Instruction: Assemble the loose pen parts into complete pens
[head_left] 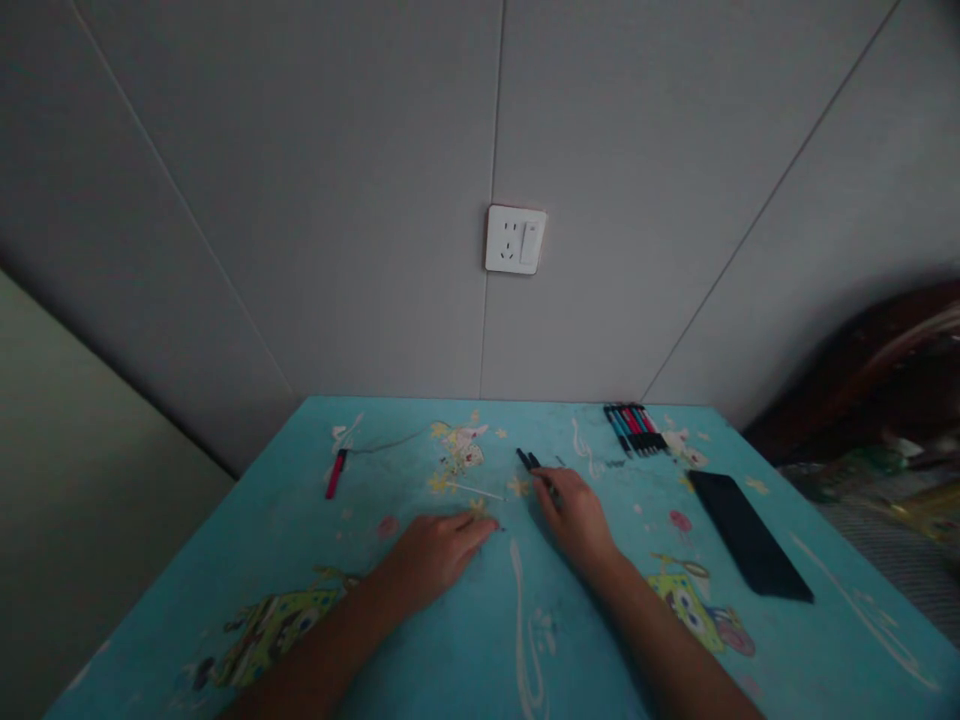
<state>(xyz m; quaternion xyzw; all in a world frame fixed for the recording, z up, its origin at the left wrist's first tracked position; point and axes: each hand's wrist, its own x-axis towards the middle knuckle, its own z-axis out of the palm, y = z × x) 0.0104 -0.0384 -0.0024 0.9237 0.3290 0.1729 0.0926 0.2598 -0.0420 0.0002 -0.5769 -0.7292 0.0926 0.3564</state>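
Note:
My right hand (574, 510) is closed, its fingers curled on a dark pen part (533, 460) at the middle of the table. A second dark pen part (523, 457) lies right beside it, and its lower end is close to my fingers. My left hand (442, 548) rests low on the tabletop with its fingers stretched out to the right. Just past those fingertips is a tiny dark piece (503, 529), too small to name. A thin white rod like a pen refill (476, 490) lies above my left hand.
A red pen with a dark end (336, 474) lies at the left. Several colored pens (634, 430) sit in a row at the back right. A flat black case (750, 535) is at the right. The blue patterned table (420, 650) meets a grey wall with a socket (516, 240).

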